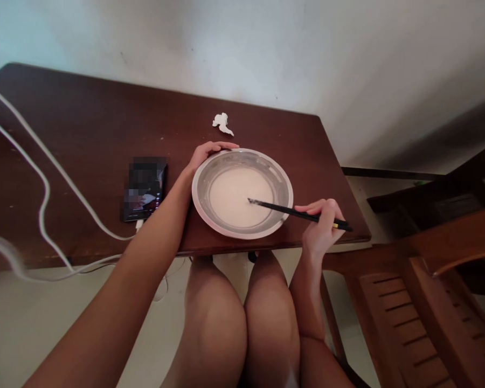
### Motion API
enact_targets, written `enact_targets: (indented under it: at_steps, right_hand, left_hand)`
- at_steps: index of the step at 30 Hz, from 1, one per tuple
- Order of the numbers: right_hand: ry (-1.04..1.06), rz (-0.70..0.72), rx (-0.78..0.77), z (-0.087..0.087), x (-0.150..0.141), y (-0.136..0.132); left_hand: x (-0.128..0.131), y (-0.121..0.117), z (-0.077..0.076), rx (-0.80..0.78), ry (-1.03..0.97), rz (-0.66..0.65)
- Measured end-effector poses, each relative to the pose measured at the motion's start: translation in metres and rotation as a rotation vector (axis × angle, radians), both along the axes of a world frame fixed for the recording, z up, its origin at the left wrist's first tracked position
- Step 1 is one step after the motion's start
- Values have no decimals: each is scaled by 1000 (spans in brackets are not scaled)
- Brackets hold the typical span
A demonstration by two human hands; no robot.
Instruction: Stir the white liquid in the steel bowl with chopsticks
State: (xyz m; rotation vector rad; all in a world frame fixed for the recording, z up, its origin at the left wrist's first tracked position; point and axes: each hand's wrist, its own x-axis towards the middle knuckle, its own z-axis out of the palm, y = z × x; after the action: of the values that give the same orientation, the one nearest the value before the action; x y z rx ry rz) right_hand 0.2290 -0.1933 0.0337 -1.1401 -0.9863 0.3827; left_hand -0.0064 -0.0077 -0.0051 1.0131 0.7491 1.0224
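Observation:
A round metal bowl (283, 186) sits near the table's front edge, with a milky white liquid (240, 194) in its bottom. My left hand (208, 152) curves around the bowl's far left side, fingers along the outer rim; the thumb is hard to make out. Black chopsticks (281, 208) are gripped in my right hand (323, 223), to the right of the bowl. They slant over the near right rim, and their whitened tips are above or just at the liquid; I cannot tell whether they touch it.
The dark wooden table (105, 124) stands against a pale wall. Behind the bowl lies a crumpled white tissue (223, 123). A phone (144, 188) with its screen lit lies to the left, joined to a white cable (76, 188). A wooden chair (404, 307) stands at the right.

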Motion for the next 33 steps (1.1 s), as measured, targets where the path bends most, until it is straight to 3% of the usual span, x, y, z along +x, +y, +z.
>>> enact_targets:
  at_steps: [3,6,9,13,17,21,23,28,30,33]
  right_hand:
    - [-9,143,-40,-4,-3,1]
    - [-176,242,-142,-12,-5,6]
    - [-221,145,-126,-14,-3,8]
    - [-83,-81,-9,-4,0,1]
    - [-78,41,-9,-2,-4,-4]
    - [-251,212,-143,-11,-8,2]
    - [-270,191,-164,-14,-7,5]
    - [-79,-62,-3,-6,-3,1]
    - [-37,-35,12,-3,-4,-1]
    - [-72,126,-58,-5,-7,1]
  left_hand:
    - [0,0,-1,-1,-8,6]
    - [0,-1,0,-22,-20,2]
    - [0,-1,0,-35,-24,2]
    - [0,0,-1,-21,-23,11]
    - [0,0,0,-29,-26,6]
    - [1,-2,3,-40,-20,5]
    - [1,-2,3,-30,-3,20]
    - [1,-1,1,-8,11,27]
    - [0,0,0,-6,6,18]
    - [0,0,0,-12,-2,10]
